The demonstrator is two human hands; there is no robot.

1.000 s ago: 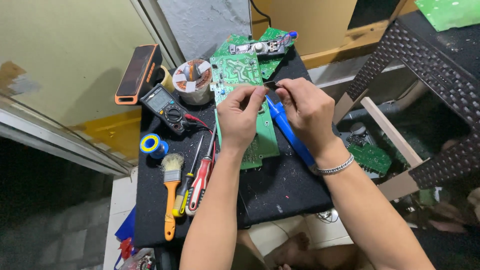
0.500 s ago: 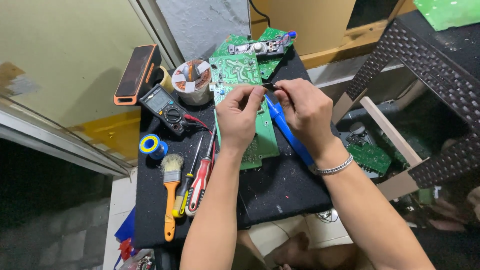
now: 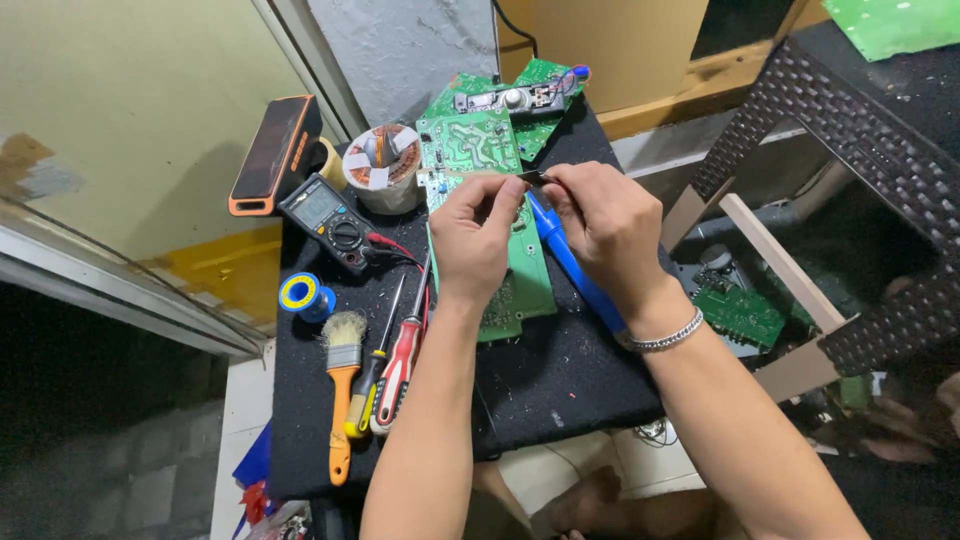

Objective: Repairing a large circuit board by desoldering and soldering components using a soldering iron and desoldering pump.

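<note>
My left hand [image 3: 475, 235] and my right hand [image 3: 605, 225] meet over a long green circuit board [image 3: 475, 140] that lies on a black mat [image 3: 560, 380]. Both hands pinch a small dark part [image 3: 531, 178] between their fingertips, just above the board. What the part is cannot be made out. A blue soldering iron [image 3: 562, 262] lies on the mat beneath my right hand, its handle running under the wrist. A silver bracelet [image 3: 665, 338] is on my right wrist.
Left of the board are a multimeter [image 3: 330, 220] with red leads, an orange-edged black box [image 3: 275, 155], a taped wire coil [image 3: 380, 165], a blue solder spool [image 3: 300, 295], a brush [image 3: 342, 380] and two screwdrivers [image 3: 400, 360]. A second board [image 3: 515, 98] lies at the back. A dark wicker stool [image 3: 880, 120] stands at right.
</note>
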